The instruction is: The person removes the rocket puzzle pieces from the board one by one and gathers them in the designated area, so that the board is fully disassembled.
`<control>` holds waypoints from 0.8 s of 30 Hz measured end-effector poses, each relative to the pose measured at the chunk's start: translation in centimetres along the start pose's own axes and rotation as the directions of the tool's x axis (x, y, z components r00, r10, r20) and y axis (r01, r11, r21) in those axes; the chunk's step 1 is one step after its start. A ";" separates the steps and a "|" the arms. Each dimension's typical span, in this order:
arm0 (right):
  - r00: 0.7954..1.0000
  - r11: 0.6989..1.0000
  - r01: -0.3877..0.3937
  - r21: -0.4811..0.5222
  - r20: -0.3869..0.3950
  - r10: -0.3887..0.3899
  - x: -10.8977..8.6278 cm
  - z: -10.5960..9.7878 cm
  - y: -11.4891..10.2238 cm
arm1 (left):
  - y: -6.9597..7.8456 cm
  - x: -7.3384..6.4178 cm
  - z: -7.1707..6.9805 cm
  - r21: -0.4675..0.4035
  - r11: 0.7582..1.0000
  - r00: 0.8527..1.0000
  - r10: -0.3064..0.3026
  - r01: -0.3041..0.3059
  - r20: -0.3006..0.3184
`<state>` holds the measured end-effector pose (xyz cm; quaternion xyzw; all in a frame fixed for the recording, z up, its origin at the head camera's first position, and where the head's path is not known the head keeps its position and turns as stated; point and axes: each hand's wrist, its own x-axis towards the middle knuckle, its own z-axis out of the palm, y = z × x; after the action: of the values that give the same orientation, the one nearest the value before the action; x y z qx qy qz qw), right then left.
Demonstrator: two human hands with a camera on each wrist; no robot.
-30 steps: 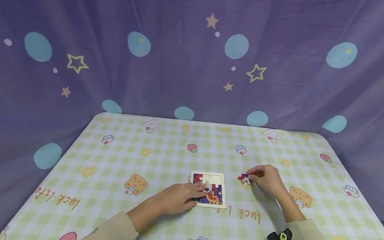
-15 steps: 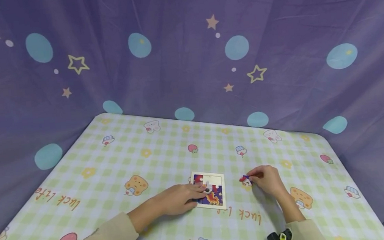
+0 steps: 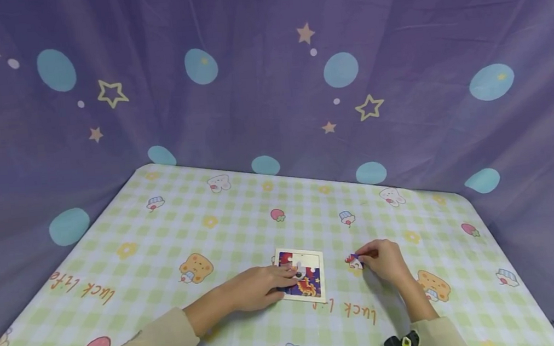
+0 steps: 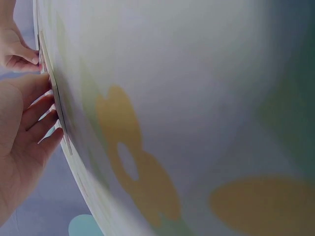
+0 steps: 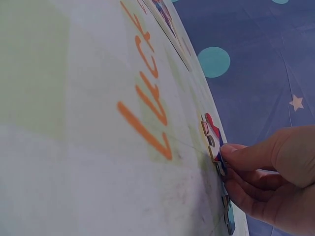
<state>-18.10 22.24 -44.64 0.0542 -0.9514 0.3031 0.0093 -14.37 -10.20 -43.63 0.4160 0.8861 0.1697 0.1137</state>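
A small square jigsaw puzzle board (image 3: pixel 310 259) with a pale frame lies on the table, its upper right part bare and cream-coloured. My left hand (image 3: pixel 256 288) rests on its left side, fingers stretched over the placed pieces; in the left wrist view the fingertips (image 4: pixel 50 114) lie along the board's edge. To the right of the board, my right hand (image 3: pixel 385 259) pinches a red, white and blue puzzle piece (image 5: pixel 212 136) between thumb and fingers, close over the tabletop. Beneath that hand, another puzzle piece (image 5: pixel 229 215) shows in the right wrist view, hidden from the head view.
A green-and-white checked tablecloth (image 3: pixel 240 209) with cartoon prints covers the table. Behind it and at both sides hangs a purple curtain (image 3: pixel 261 103) with stars and blue dots. A black wrist camera (image 3: pixel 401 344) sits on the right forearm.
The pinched puzzle piece has turned and tilted slightly in my right fingers, showing less of its face to the head view. My left hand has stayed in place on the board.
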 end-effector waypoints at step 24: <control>1.000 1.000 0.001 -0.001 -0.024 -0.001 -0.3 0.1 -0.4 | 0.0 0.0 0.1 0.009 1.000 1.000 0.016 -0.016 -0.013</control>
<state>-17.79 21.90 -44.54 0.0508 -0.9514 0.3032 0.0209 -14.32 -10.20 -43.72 0.4224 0.8843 0.1692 0.1049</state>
